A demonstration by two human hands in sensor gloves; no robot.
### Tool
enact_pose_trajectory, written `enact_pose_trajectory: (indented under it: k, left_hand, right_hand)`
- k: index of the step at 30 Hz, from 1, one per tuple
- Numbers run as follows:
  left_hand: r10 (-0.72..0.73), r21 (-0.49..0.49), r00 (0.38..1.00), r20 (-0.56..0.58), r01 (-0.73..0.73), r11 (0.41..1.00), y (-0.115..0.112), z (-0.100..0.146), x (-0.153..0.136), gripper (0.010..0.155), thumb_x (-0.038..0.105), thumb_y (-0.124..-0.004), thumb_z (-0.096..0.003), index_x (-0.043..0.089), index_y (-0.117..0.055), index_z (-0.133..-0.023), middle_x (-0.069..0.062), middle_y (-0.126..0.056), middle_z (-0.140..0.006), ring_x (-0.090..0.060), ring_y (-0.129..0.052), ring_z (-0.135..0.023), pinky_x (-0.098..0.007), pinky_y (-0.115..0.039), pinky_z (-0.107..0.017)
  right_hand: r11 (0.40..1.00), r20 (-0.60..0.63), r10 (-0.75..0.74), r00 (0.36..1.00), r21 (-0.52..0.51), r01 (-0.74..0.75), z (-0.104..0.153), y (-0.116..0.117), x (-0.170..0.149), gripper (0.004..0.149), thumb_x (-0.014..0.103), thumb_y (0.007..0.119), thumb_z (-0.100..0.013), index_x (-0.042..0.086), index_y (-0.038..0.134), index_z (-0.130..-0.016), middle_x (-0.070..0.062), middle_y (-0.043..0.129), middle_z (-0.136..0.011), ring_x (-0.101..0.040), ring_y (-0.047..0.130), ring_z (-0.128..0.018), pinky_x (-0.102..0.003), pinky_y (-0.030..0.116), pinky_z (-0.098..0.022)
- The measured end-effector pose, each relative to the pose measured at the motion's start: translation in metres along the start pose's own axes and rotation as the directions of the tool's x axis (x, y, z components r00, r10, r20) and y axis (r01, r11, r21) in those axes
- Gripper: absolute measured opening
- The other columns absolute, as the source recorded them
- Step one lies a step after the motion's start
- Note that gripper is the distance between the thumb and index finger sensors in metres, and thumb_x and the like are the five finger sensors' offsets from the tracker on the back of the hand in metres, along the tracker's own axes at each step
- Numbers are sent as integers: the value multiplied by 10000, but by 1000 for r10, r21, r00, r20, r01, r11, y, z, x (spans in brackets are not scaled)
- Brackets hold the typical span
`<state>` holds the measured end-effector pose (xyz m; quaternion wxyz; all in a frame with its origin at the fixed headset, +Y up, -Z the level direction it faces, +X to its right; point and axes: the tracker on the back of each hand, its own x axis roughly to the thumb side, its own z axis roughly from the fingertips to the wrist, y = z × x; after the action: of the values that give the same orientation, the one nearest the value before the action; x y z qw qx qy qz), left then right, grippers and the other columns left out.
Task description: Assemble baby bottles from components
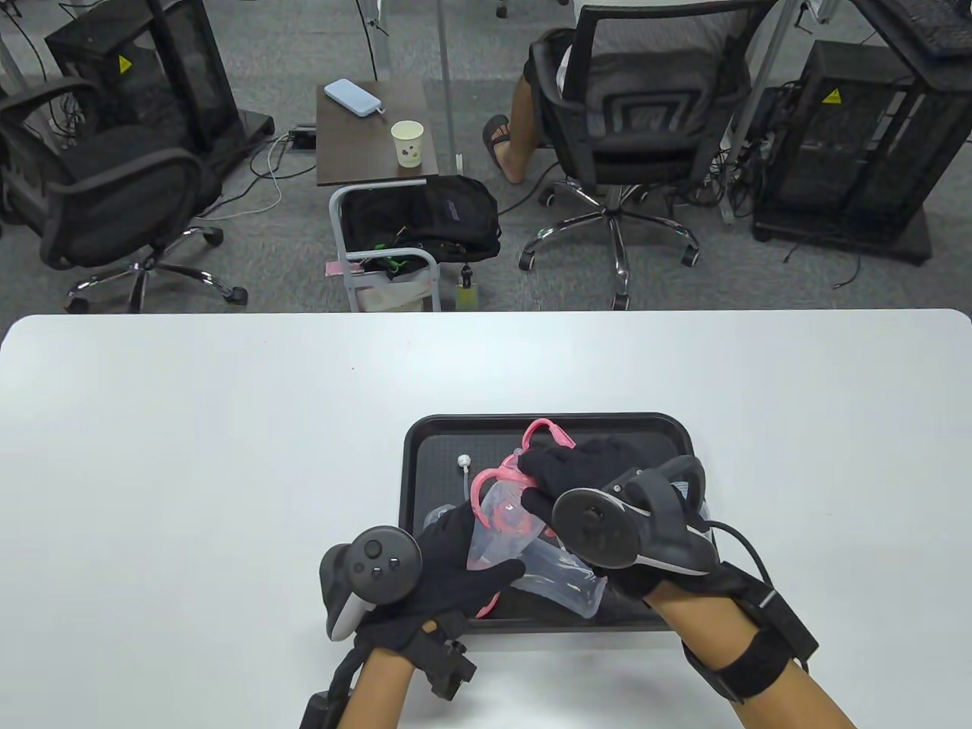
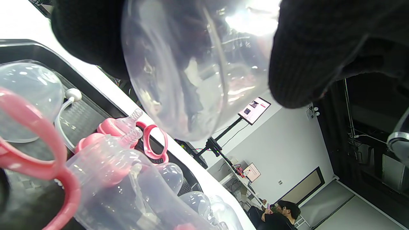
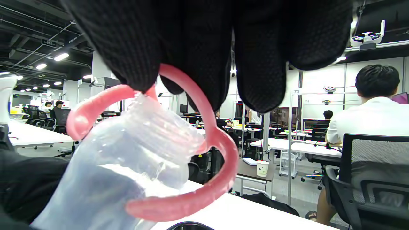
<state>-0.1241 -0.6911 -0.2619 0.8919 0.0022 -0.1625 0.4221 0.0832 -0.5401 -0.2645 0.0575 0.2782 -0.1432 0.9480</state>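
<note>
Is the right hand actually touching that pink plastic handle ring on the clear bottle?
Touching. In the right wrist view the right hand has black-gloved fingertips pressed onto the pink plastic handle ring at the clear plastic bottle's neck.

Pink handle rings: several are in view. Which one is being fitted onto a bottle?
The pink handle ring pinched by the right hand, sitting at the neck of the clear bottle the left hand grips. The others lie in the tray.

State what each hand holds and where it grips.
Left hand grips the clear bottle round its body; right hand holds the pink handle ring at the bottle's neck.
</note>
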Motion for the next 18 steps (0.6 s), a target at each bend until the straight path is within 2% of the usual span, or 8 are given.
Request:
enact_pose_trajectory:
  k: [4,7,13,16,18]
  left_hand:
    - [2,9,1000,-4,-2,1000,0,0,0,920,711,-881,-436,194,-600,-1143,-117,-778,-1051,-436,-897,-840,-502,-823,-591]
    - [10,59,1000,16,-11,998,0,1,1,924,720,-899,-413,199,-633,-1129,-99,-810,-1027,-426,-921,-814,-494,-841,-570]
    - [6,49,1000,9,-6,999,-1,1,0,921,725,-902,-413,193,-650,-1121,-106,-826,-1014,-427,-939,-794,-487,-857,-552]
    - [3,51,1000,9,-3,999,-2,1,1,918,724,-905,-411,193,-655,-1117,-105,-832,-1009,-427,-946,-787,-484,-865,-545]
    - [4,53,1000,10,-5,999,-2,1,1,920,721,-909,-408,195,-653,-1118,-105,-831,-1011,-428,-944,-791,-486,-863,-547]
  right_hand:
    - [1000,2,22,1000,-2,-22,4,2,1,470,399,895,-512,136,854,-899,-137,984,-821,-422,975,-703,-629,736,-558]
    - [999,19,29,999,-34,-28,10,5,5,475,404,896,-510,131,854,-896,-136,990,-811,-415,989,-685,-625,748,-546]
    - [993,33,95,995,-69,-92,20,10,12,480,411,899,-507,133,854,-895,-135,989,-814,-415,1003,-669,-621,763,-531]
    - [993,46,88,995,-79,-84,26,11,14,563,500,847,-514,105,843,-914,-163,977,-832,-422,1004,-670,-625,760,-532]
    - [995,38,71,997,-73,-68,29,12,14,574,486,855,-515,91,830,-930,-180,961,-851,-435,995,-677,-632,752,-536]
